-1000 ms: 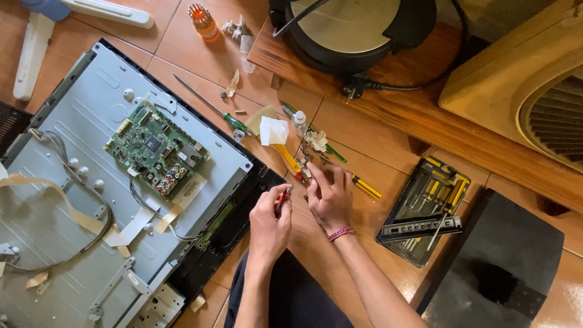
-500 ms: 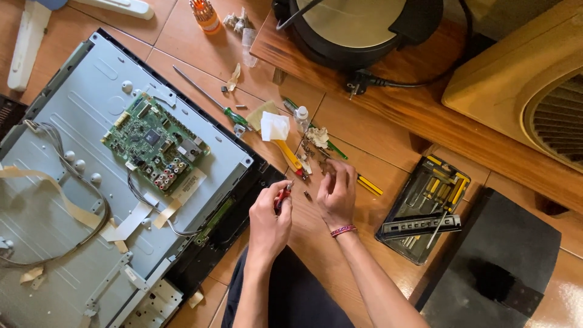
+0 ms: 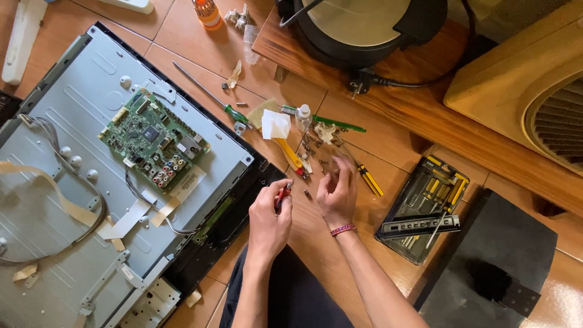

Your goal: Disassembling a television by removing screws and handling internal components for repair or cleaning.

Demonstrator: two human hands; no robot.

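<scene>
I can't make out the small parts (image 3: pixel 316 149) by my right hand (image 3: pixel 337 193); they're too tiny. My left hand (image 3: pixel 269 212) hides most of the red-handled tool (image 3: pixel 283 193). The metal panel (image 3: pixel 54 200) runs off the left edge.

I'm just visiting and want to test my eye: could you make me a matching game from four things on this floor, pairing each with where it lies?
Things:
1. green circuit board
2. orange bottle
3. screwdriver case
4. small red tool

Places:
A. in the left hand
B. right of the right hand, on the tiles
C. on the grey metal panel
D. at the top edge, above the panel

Pairs: 1-C, 2-D, 3-B, 4-A
</scene>
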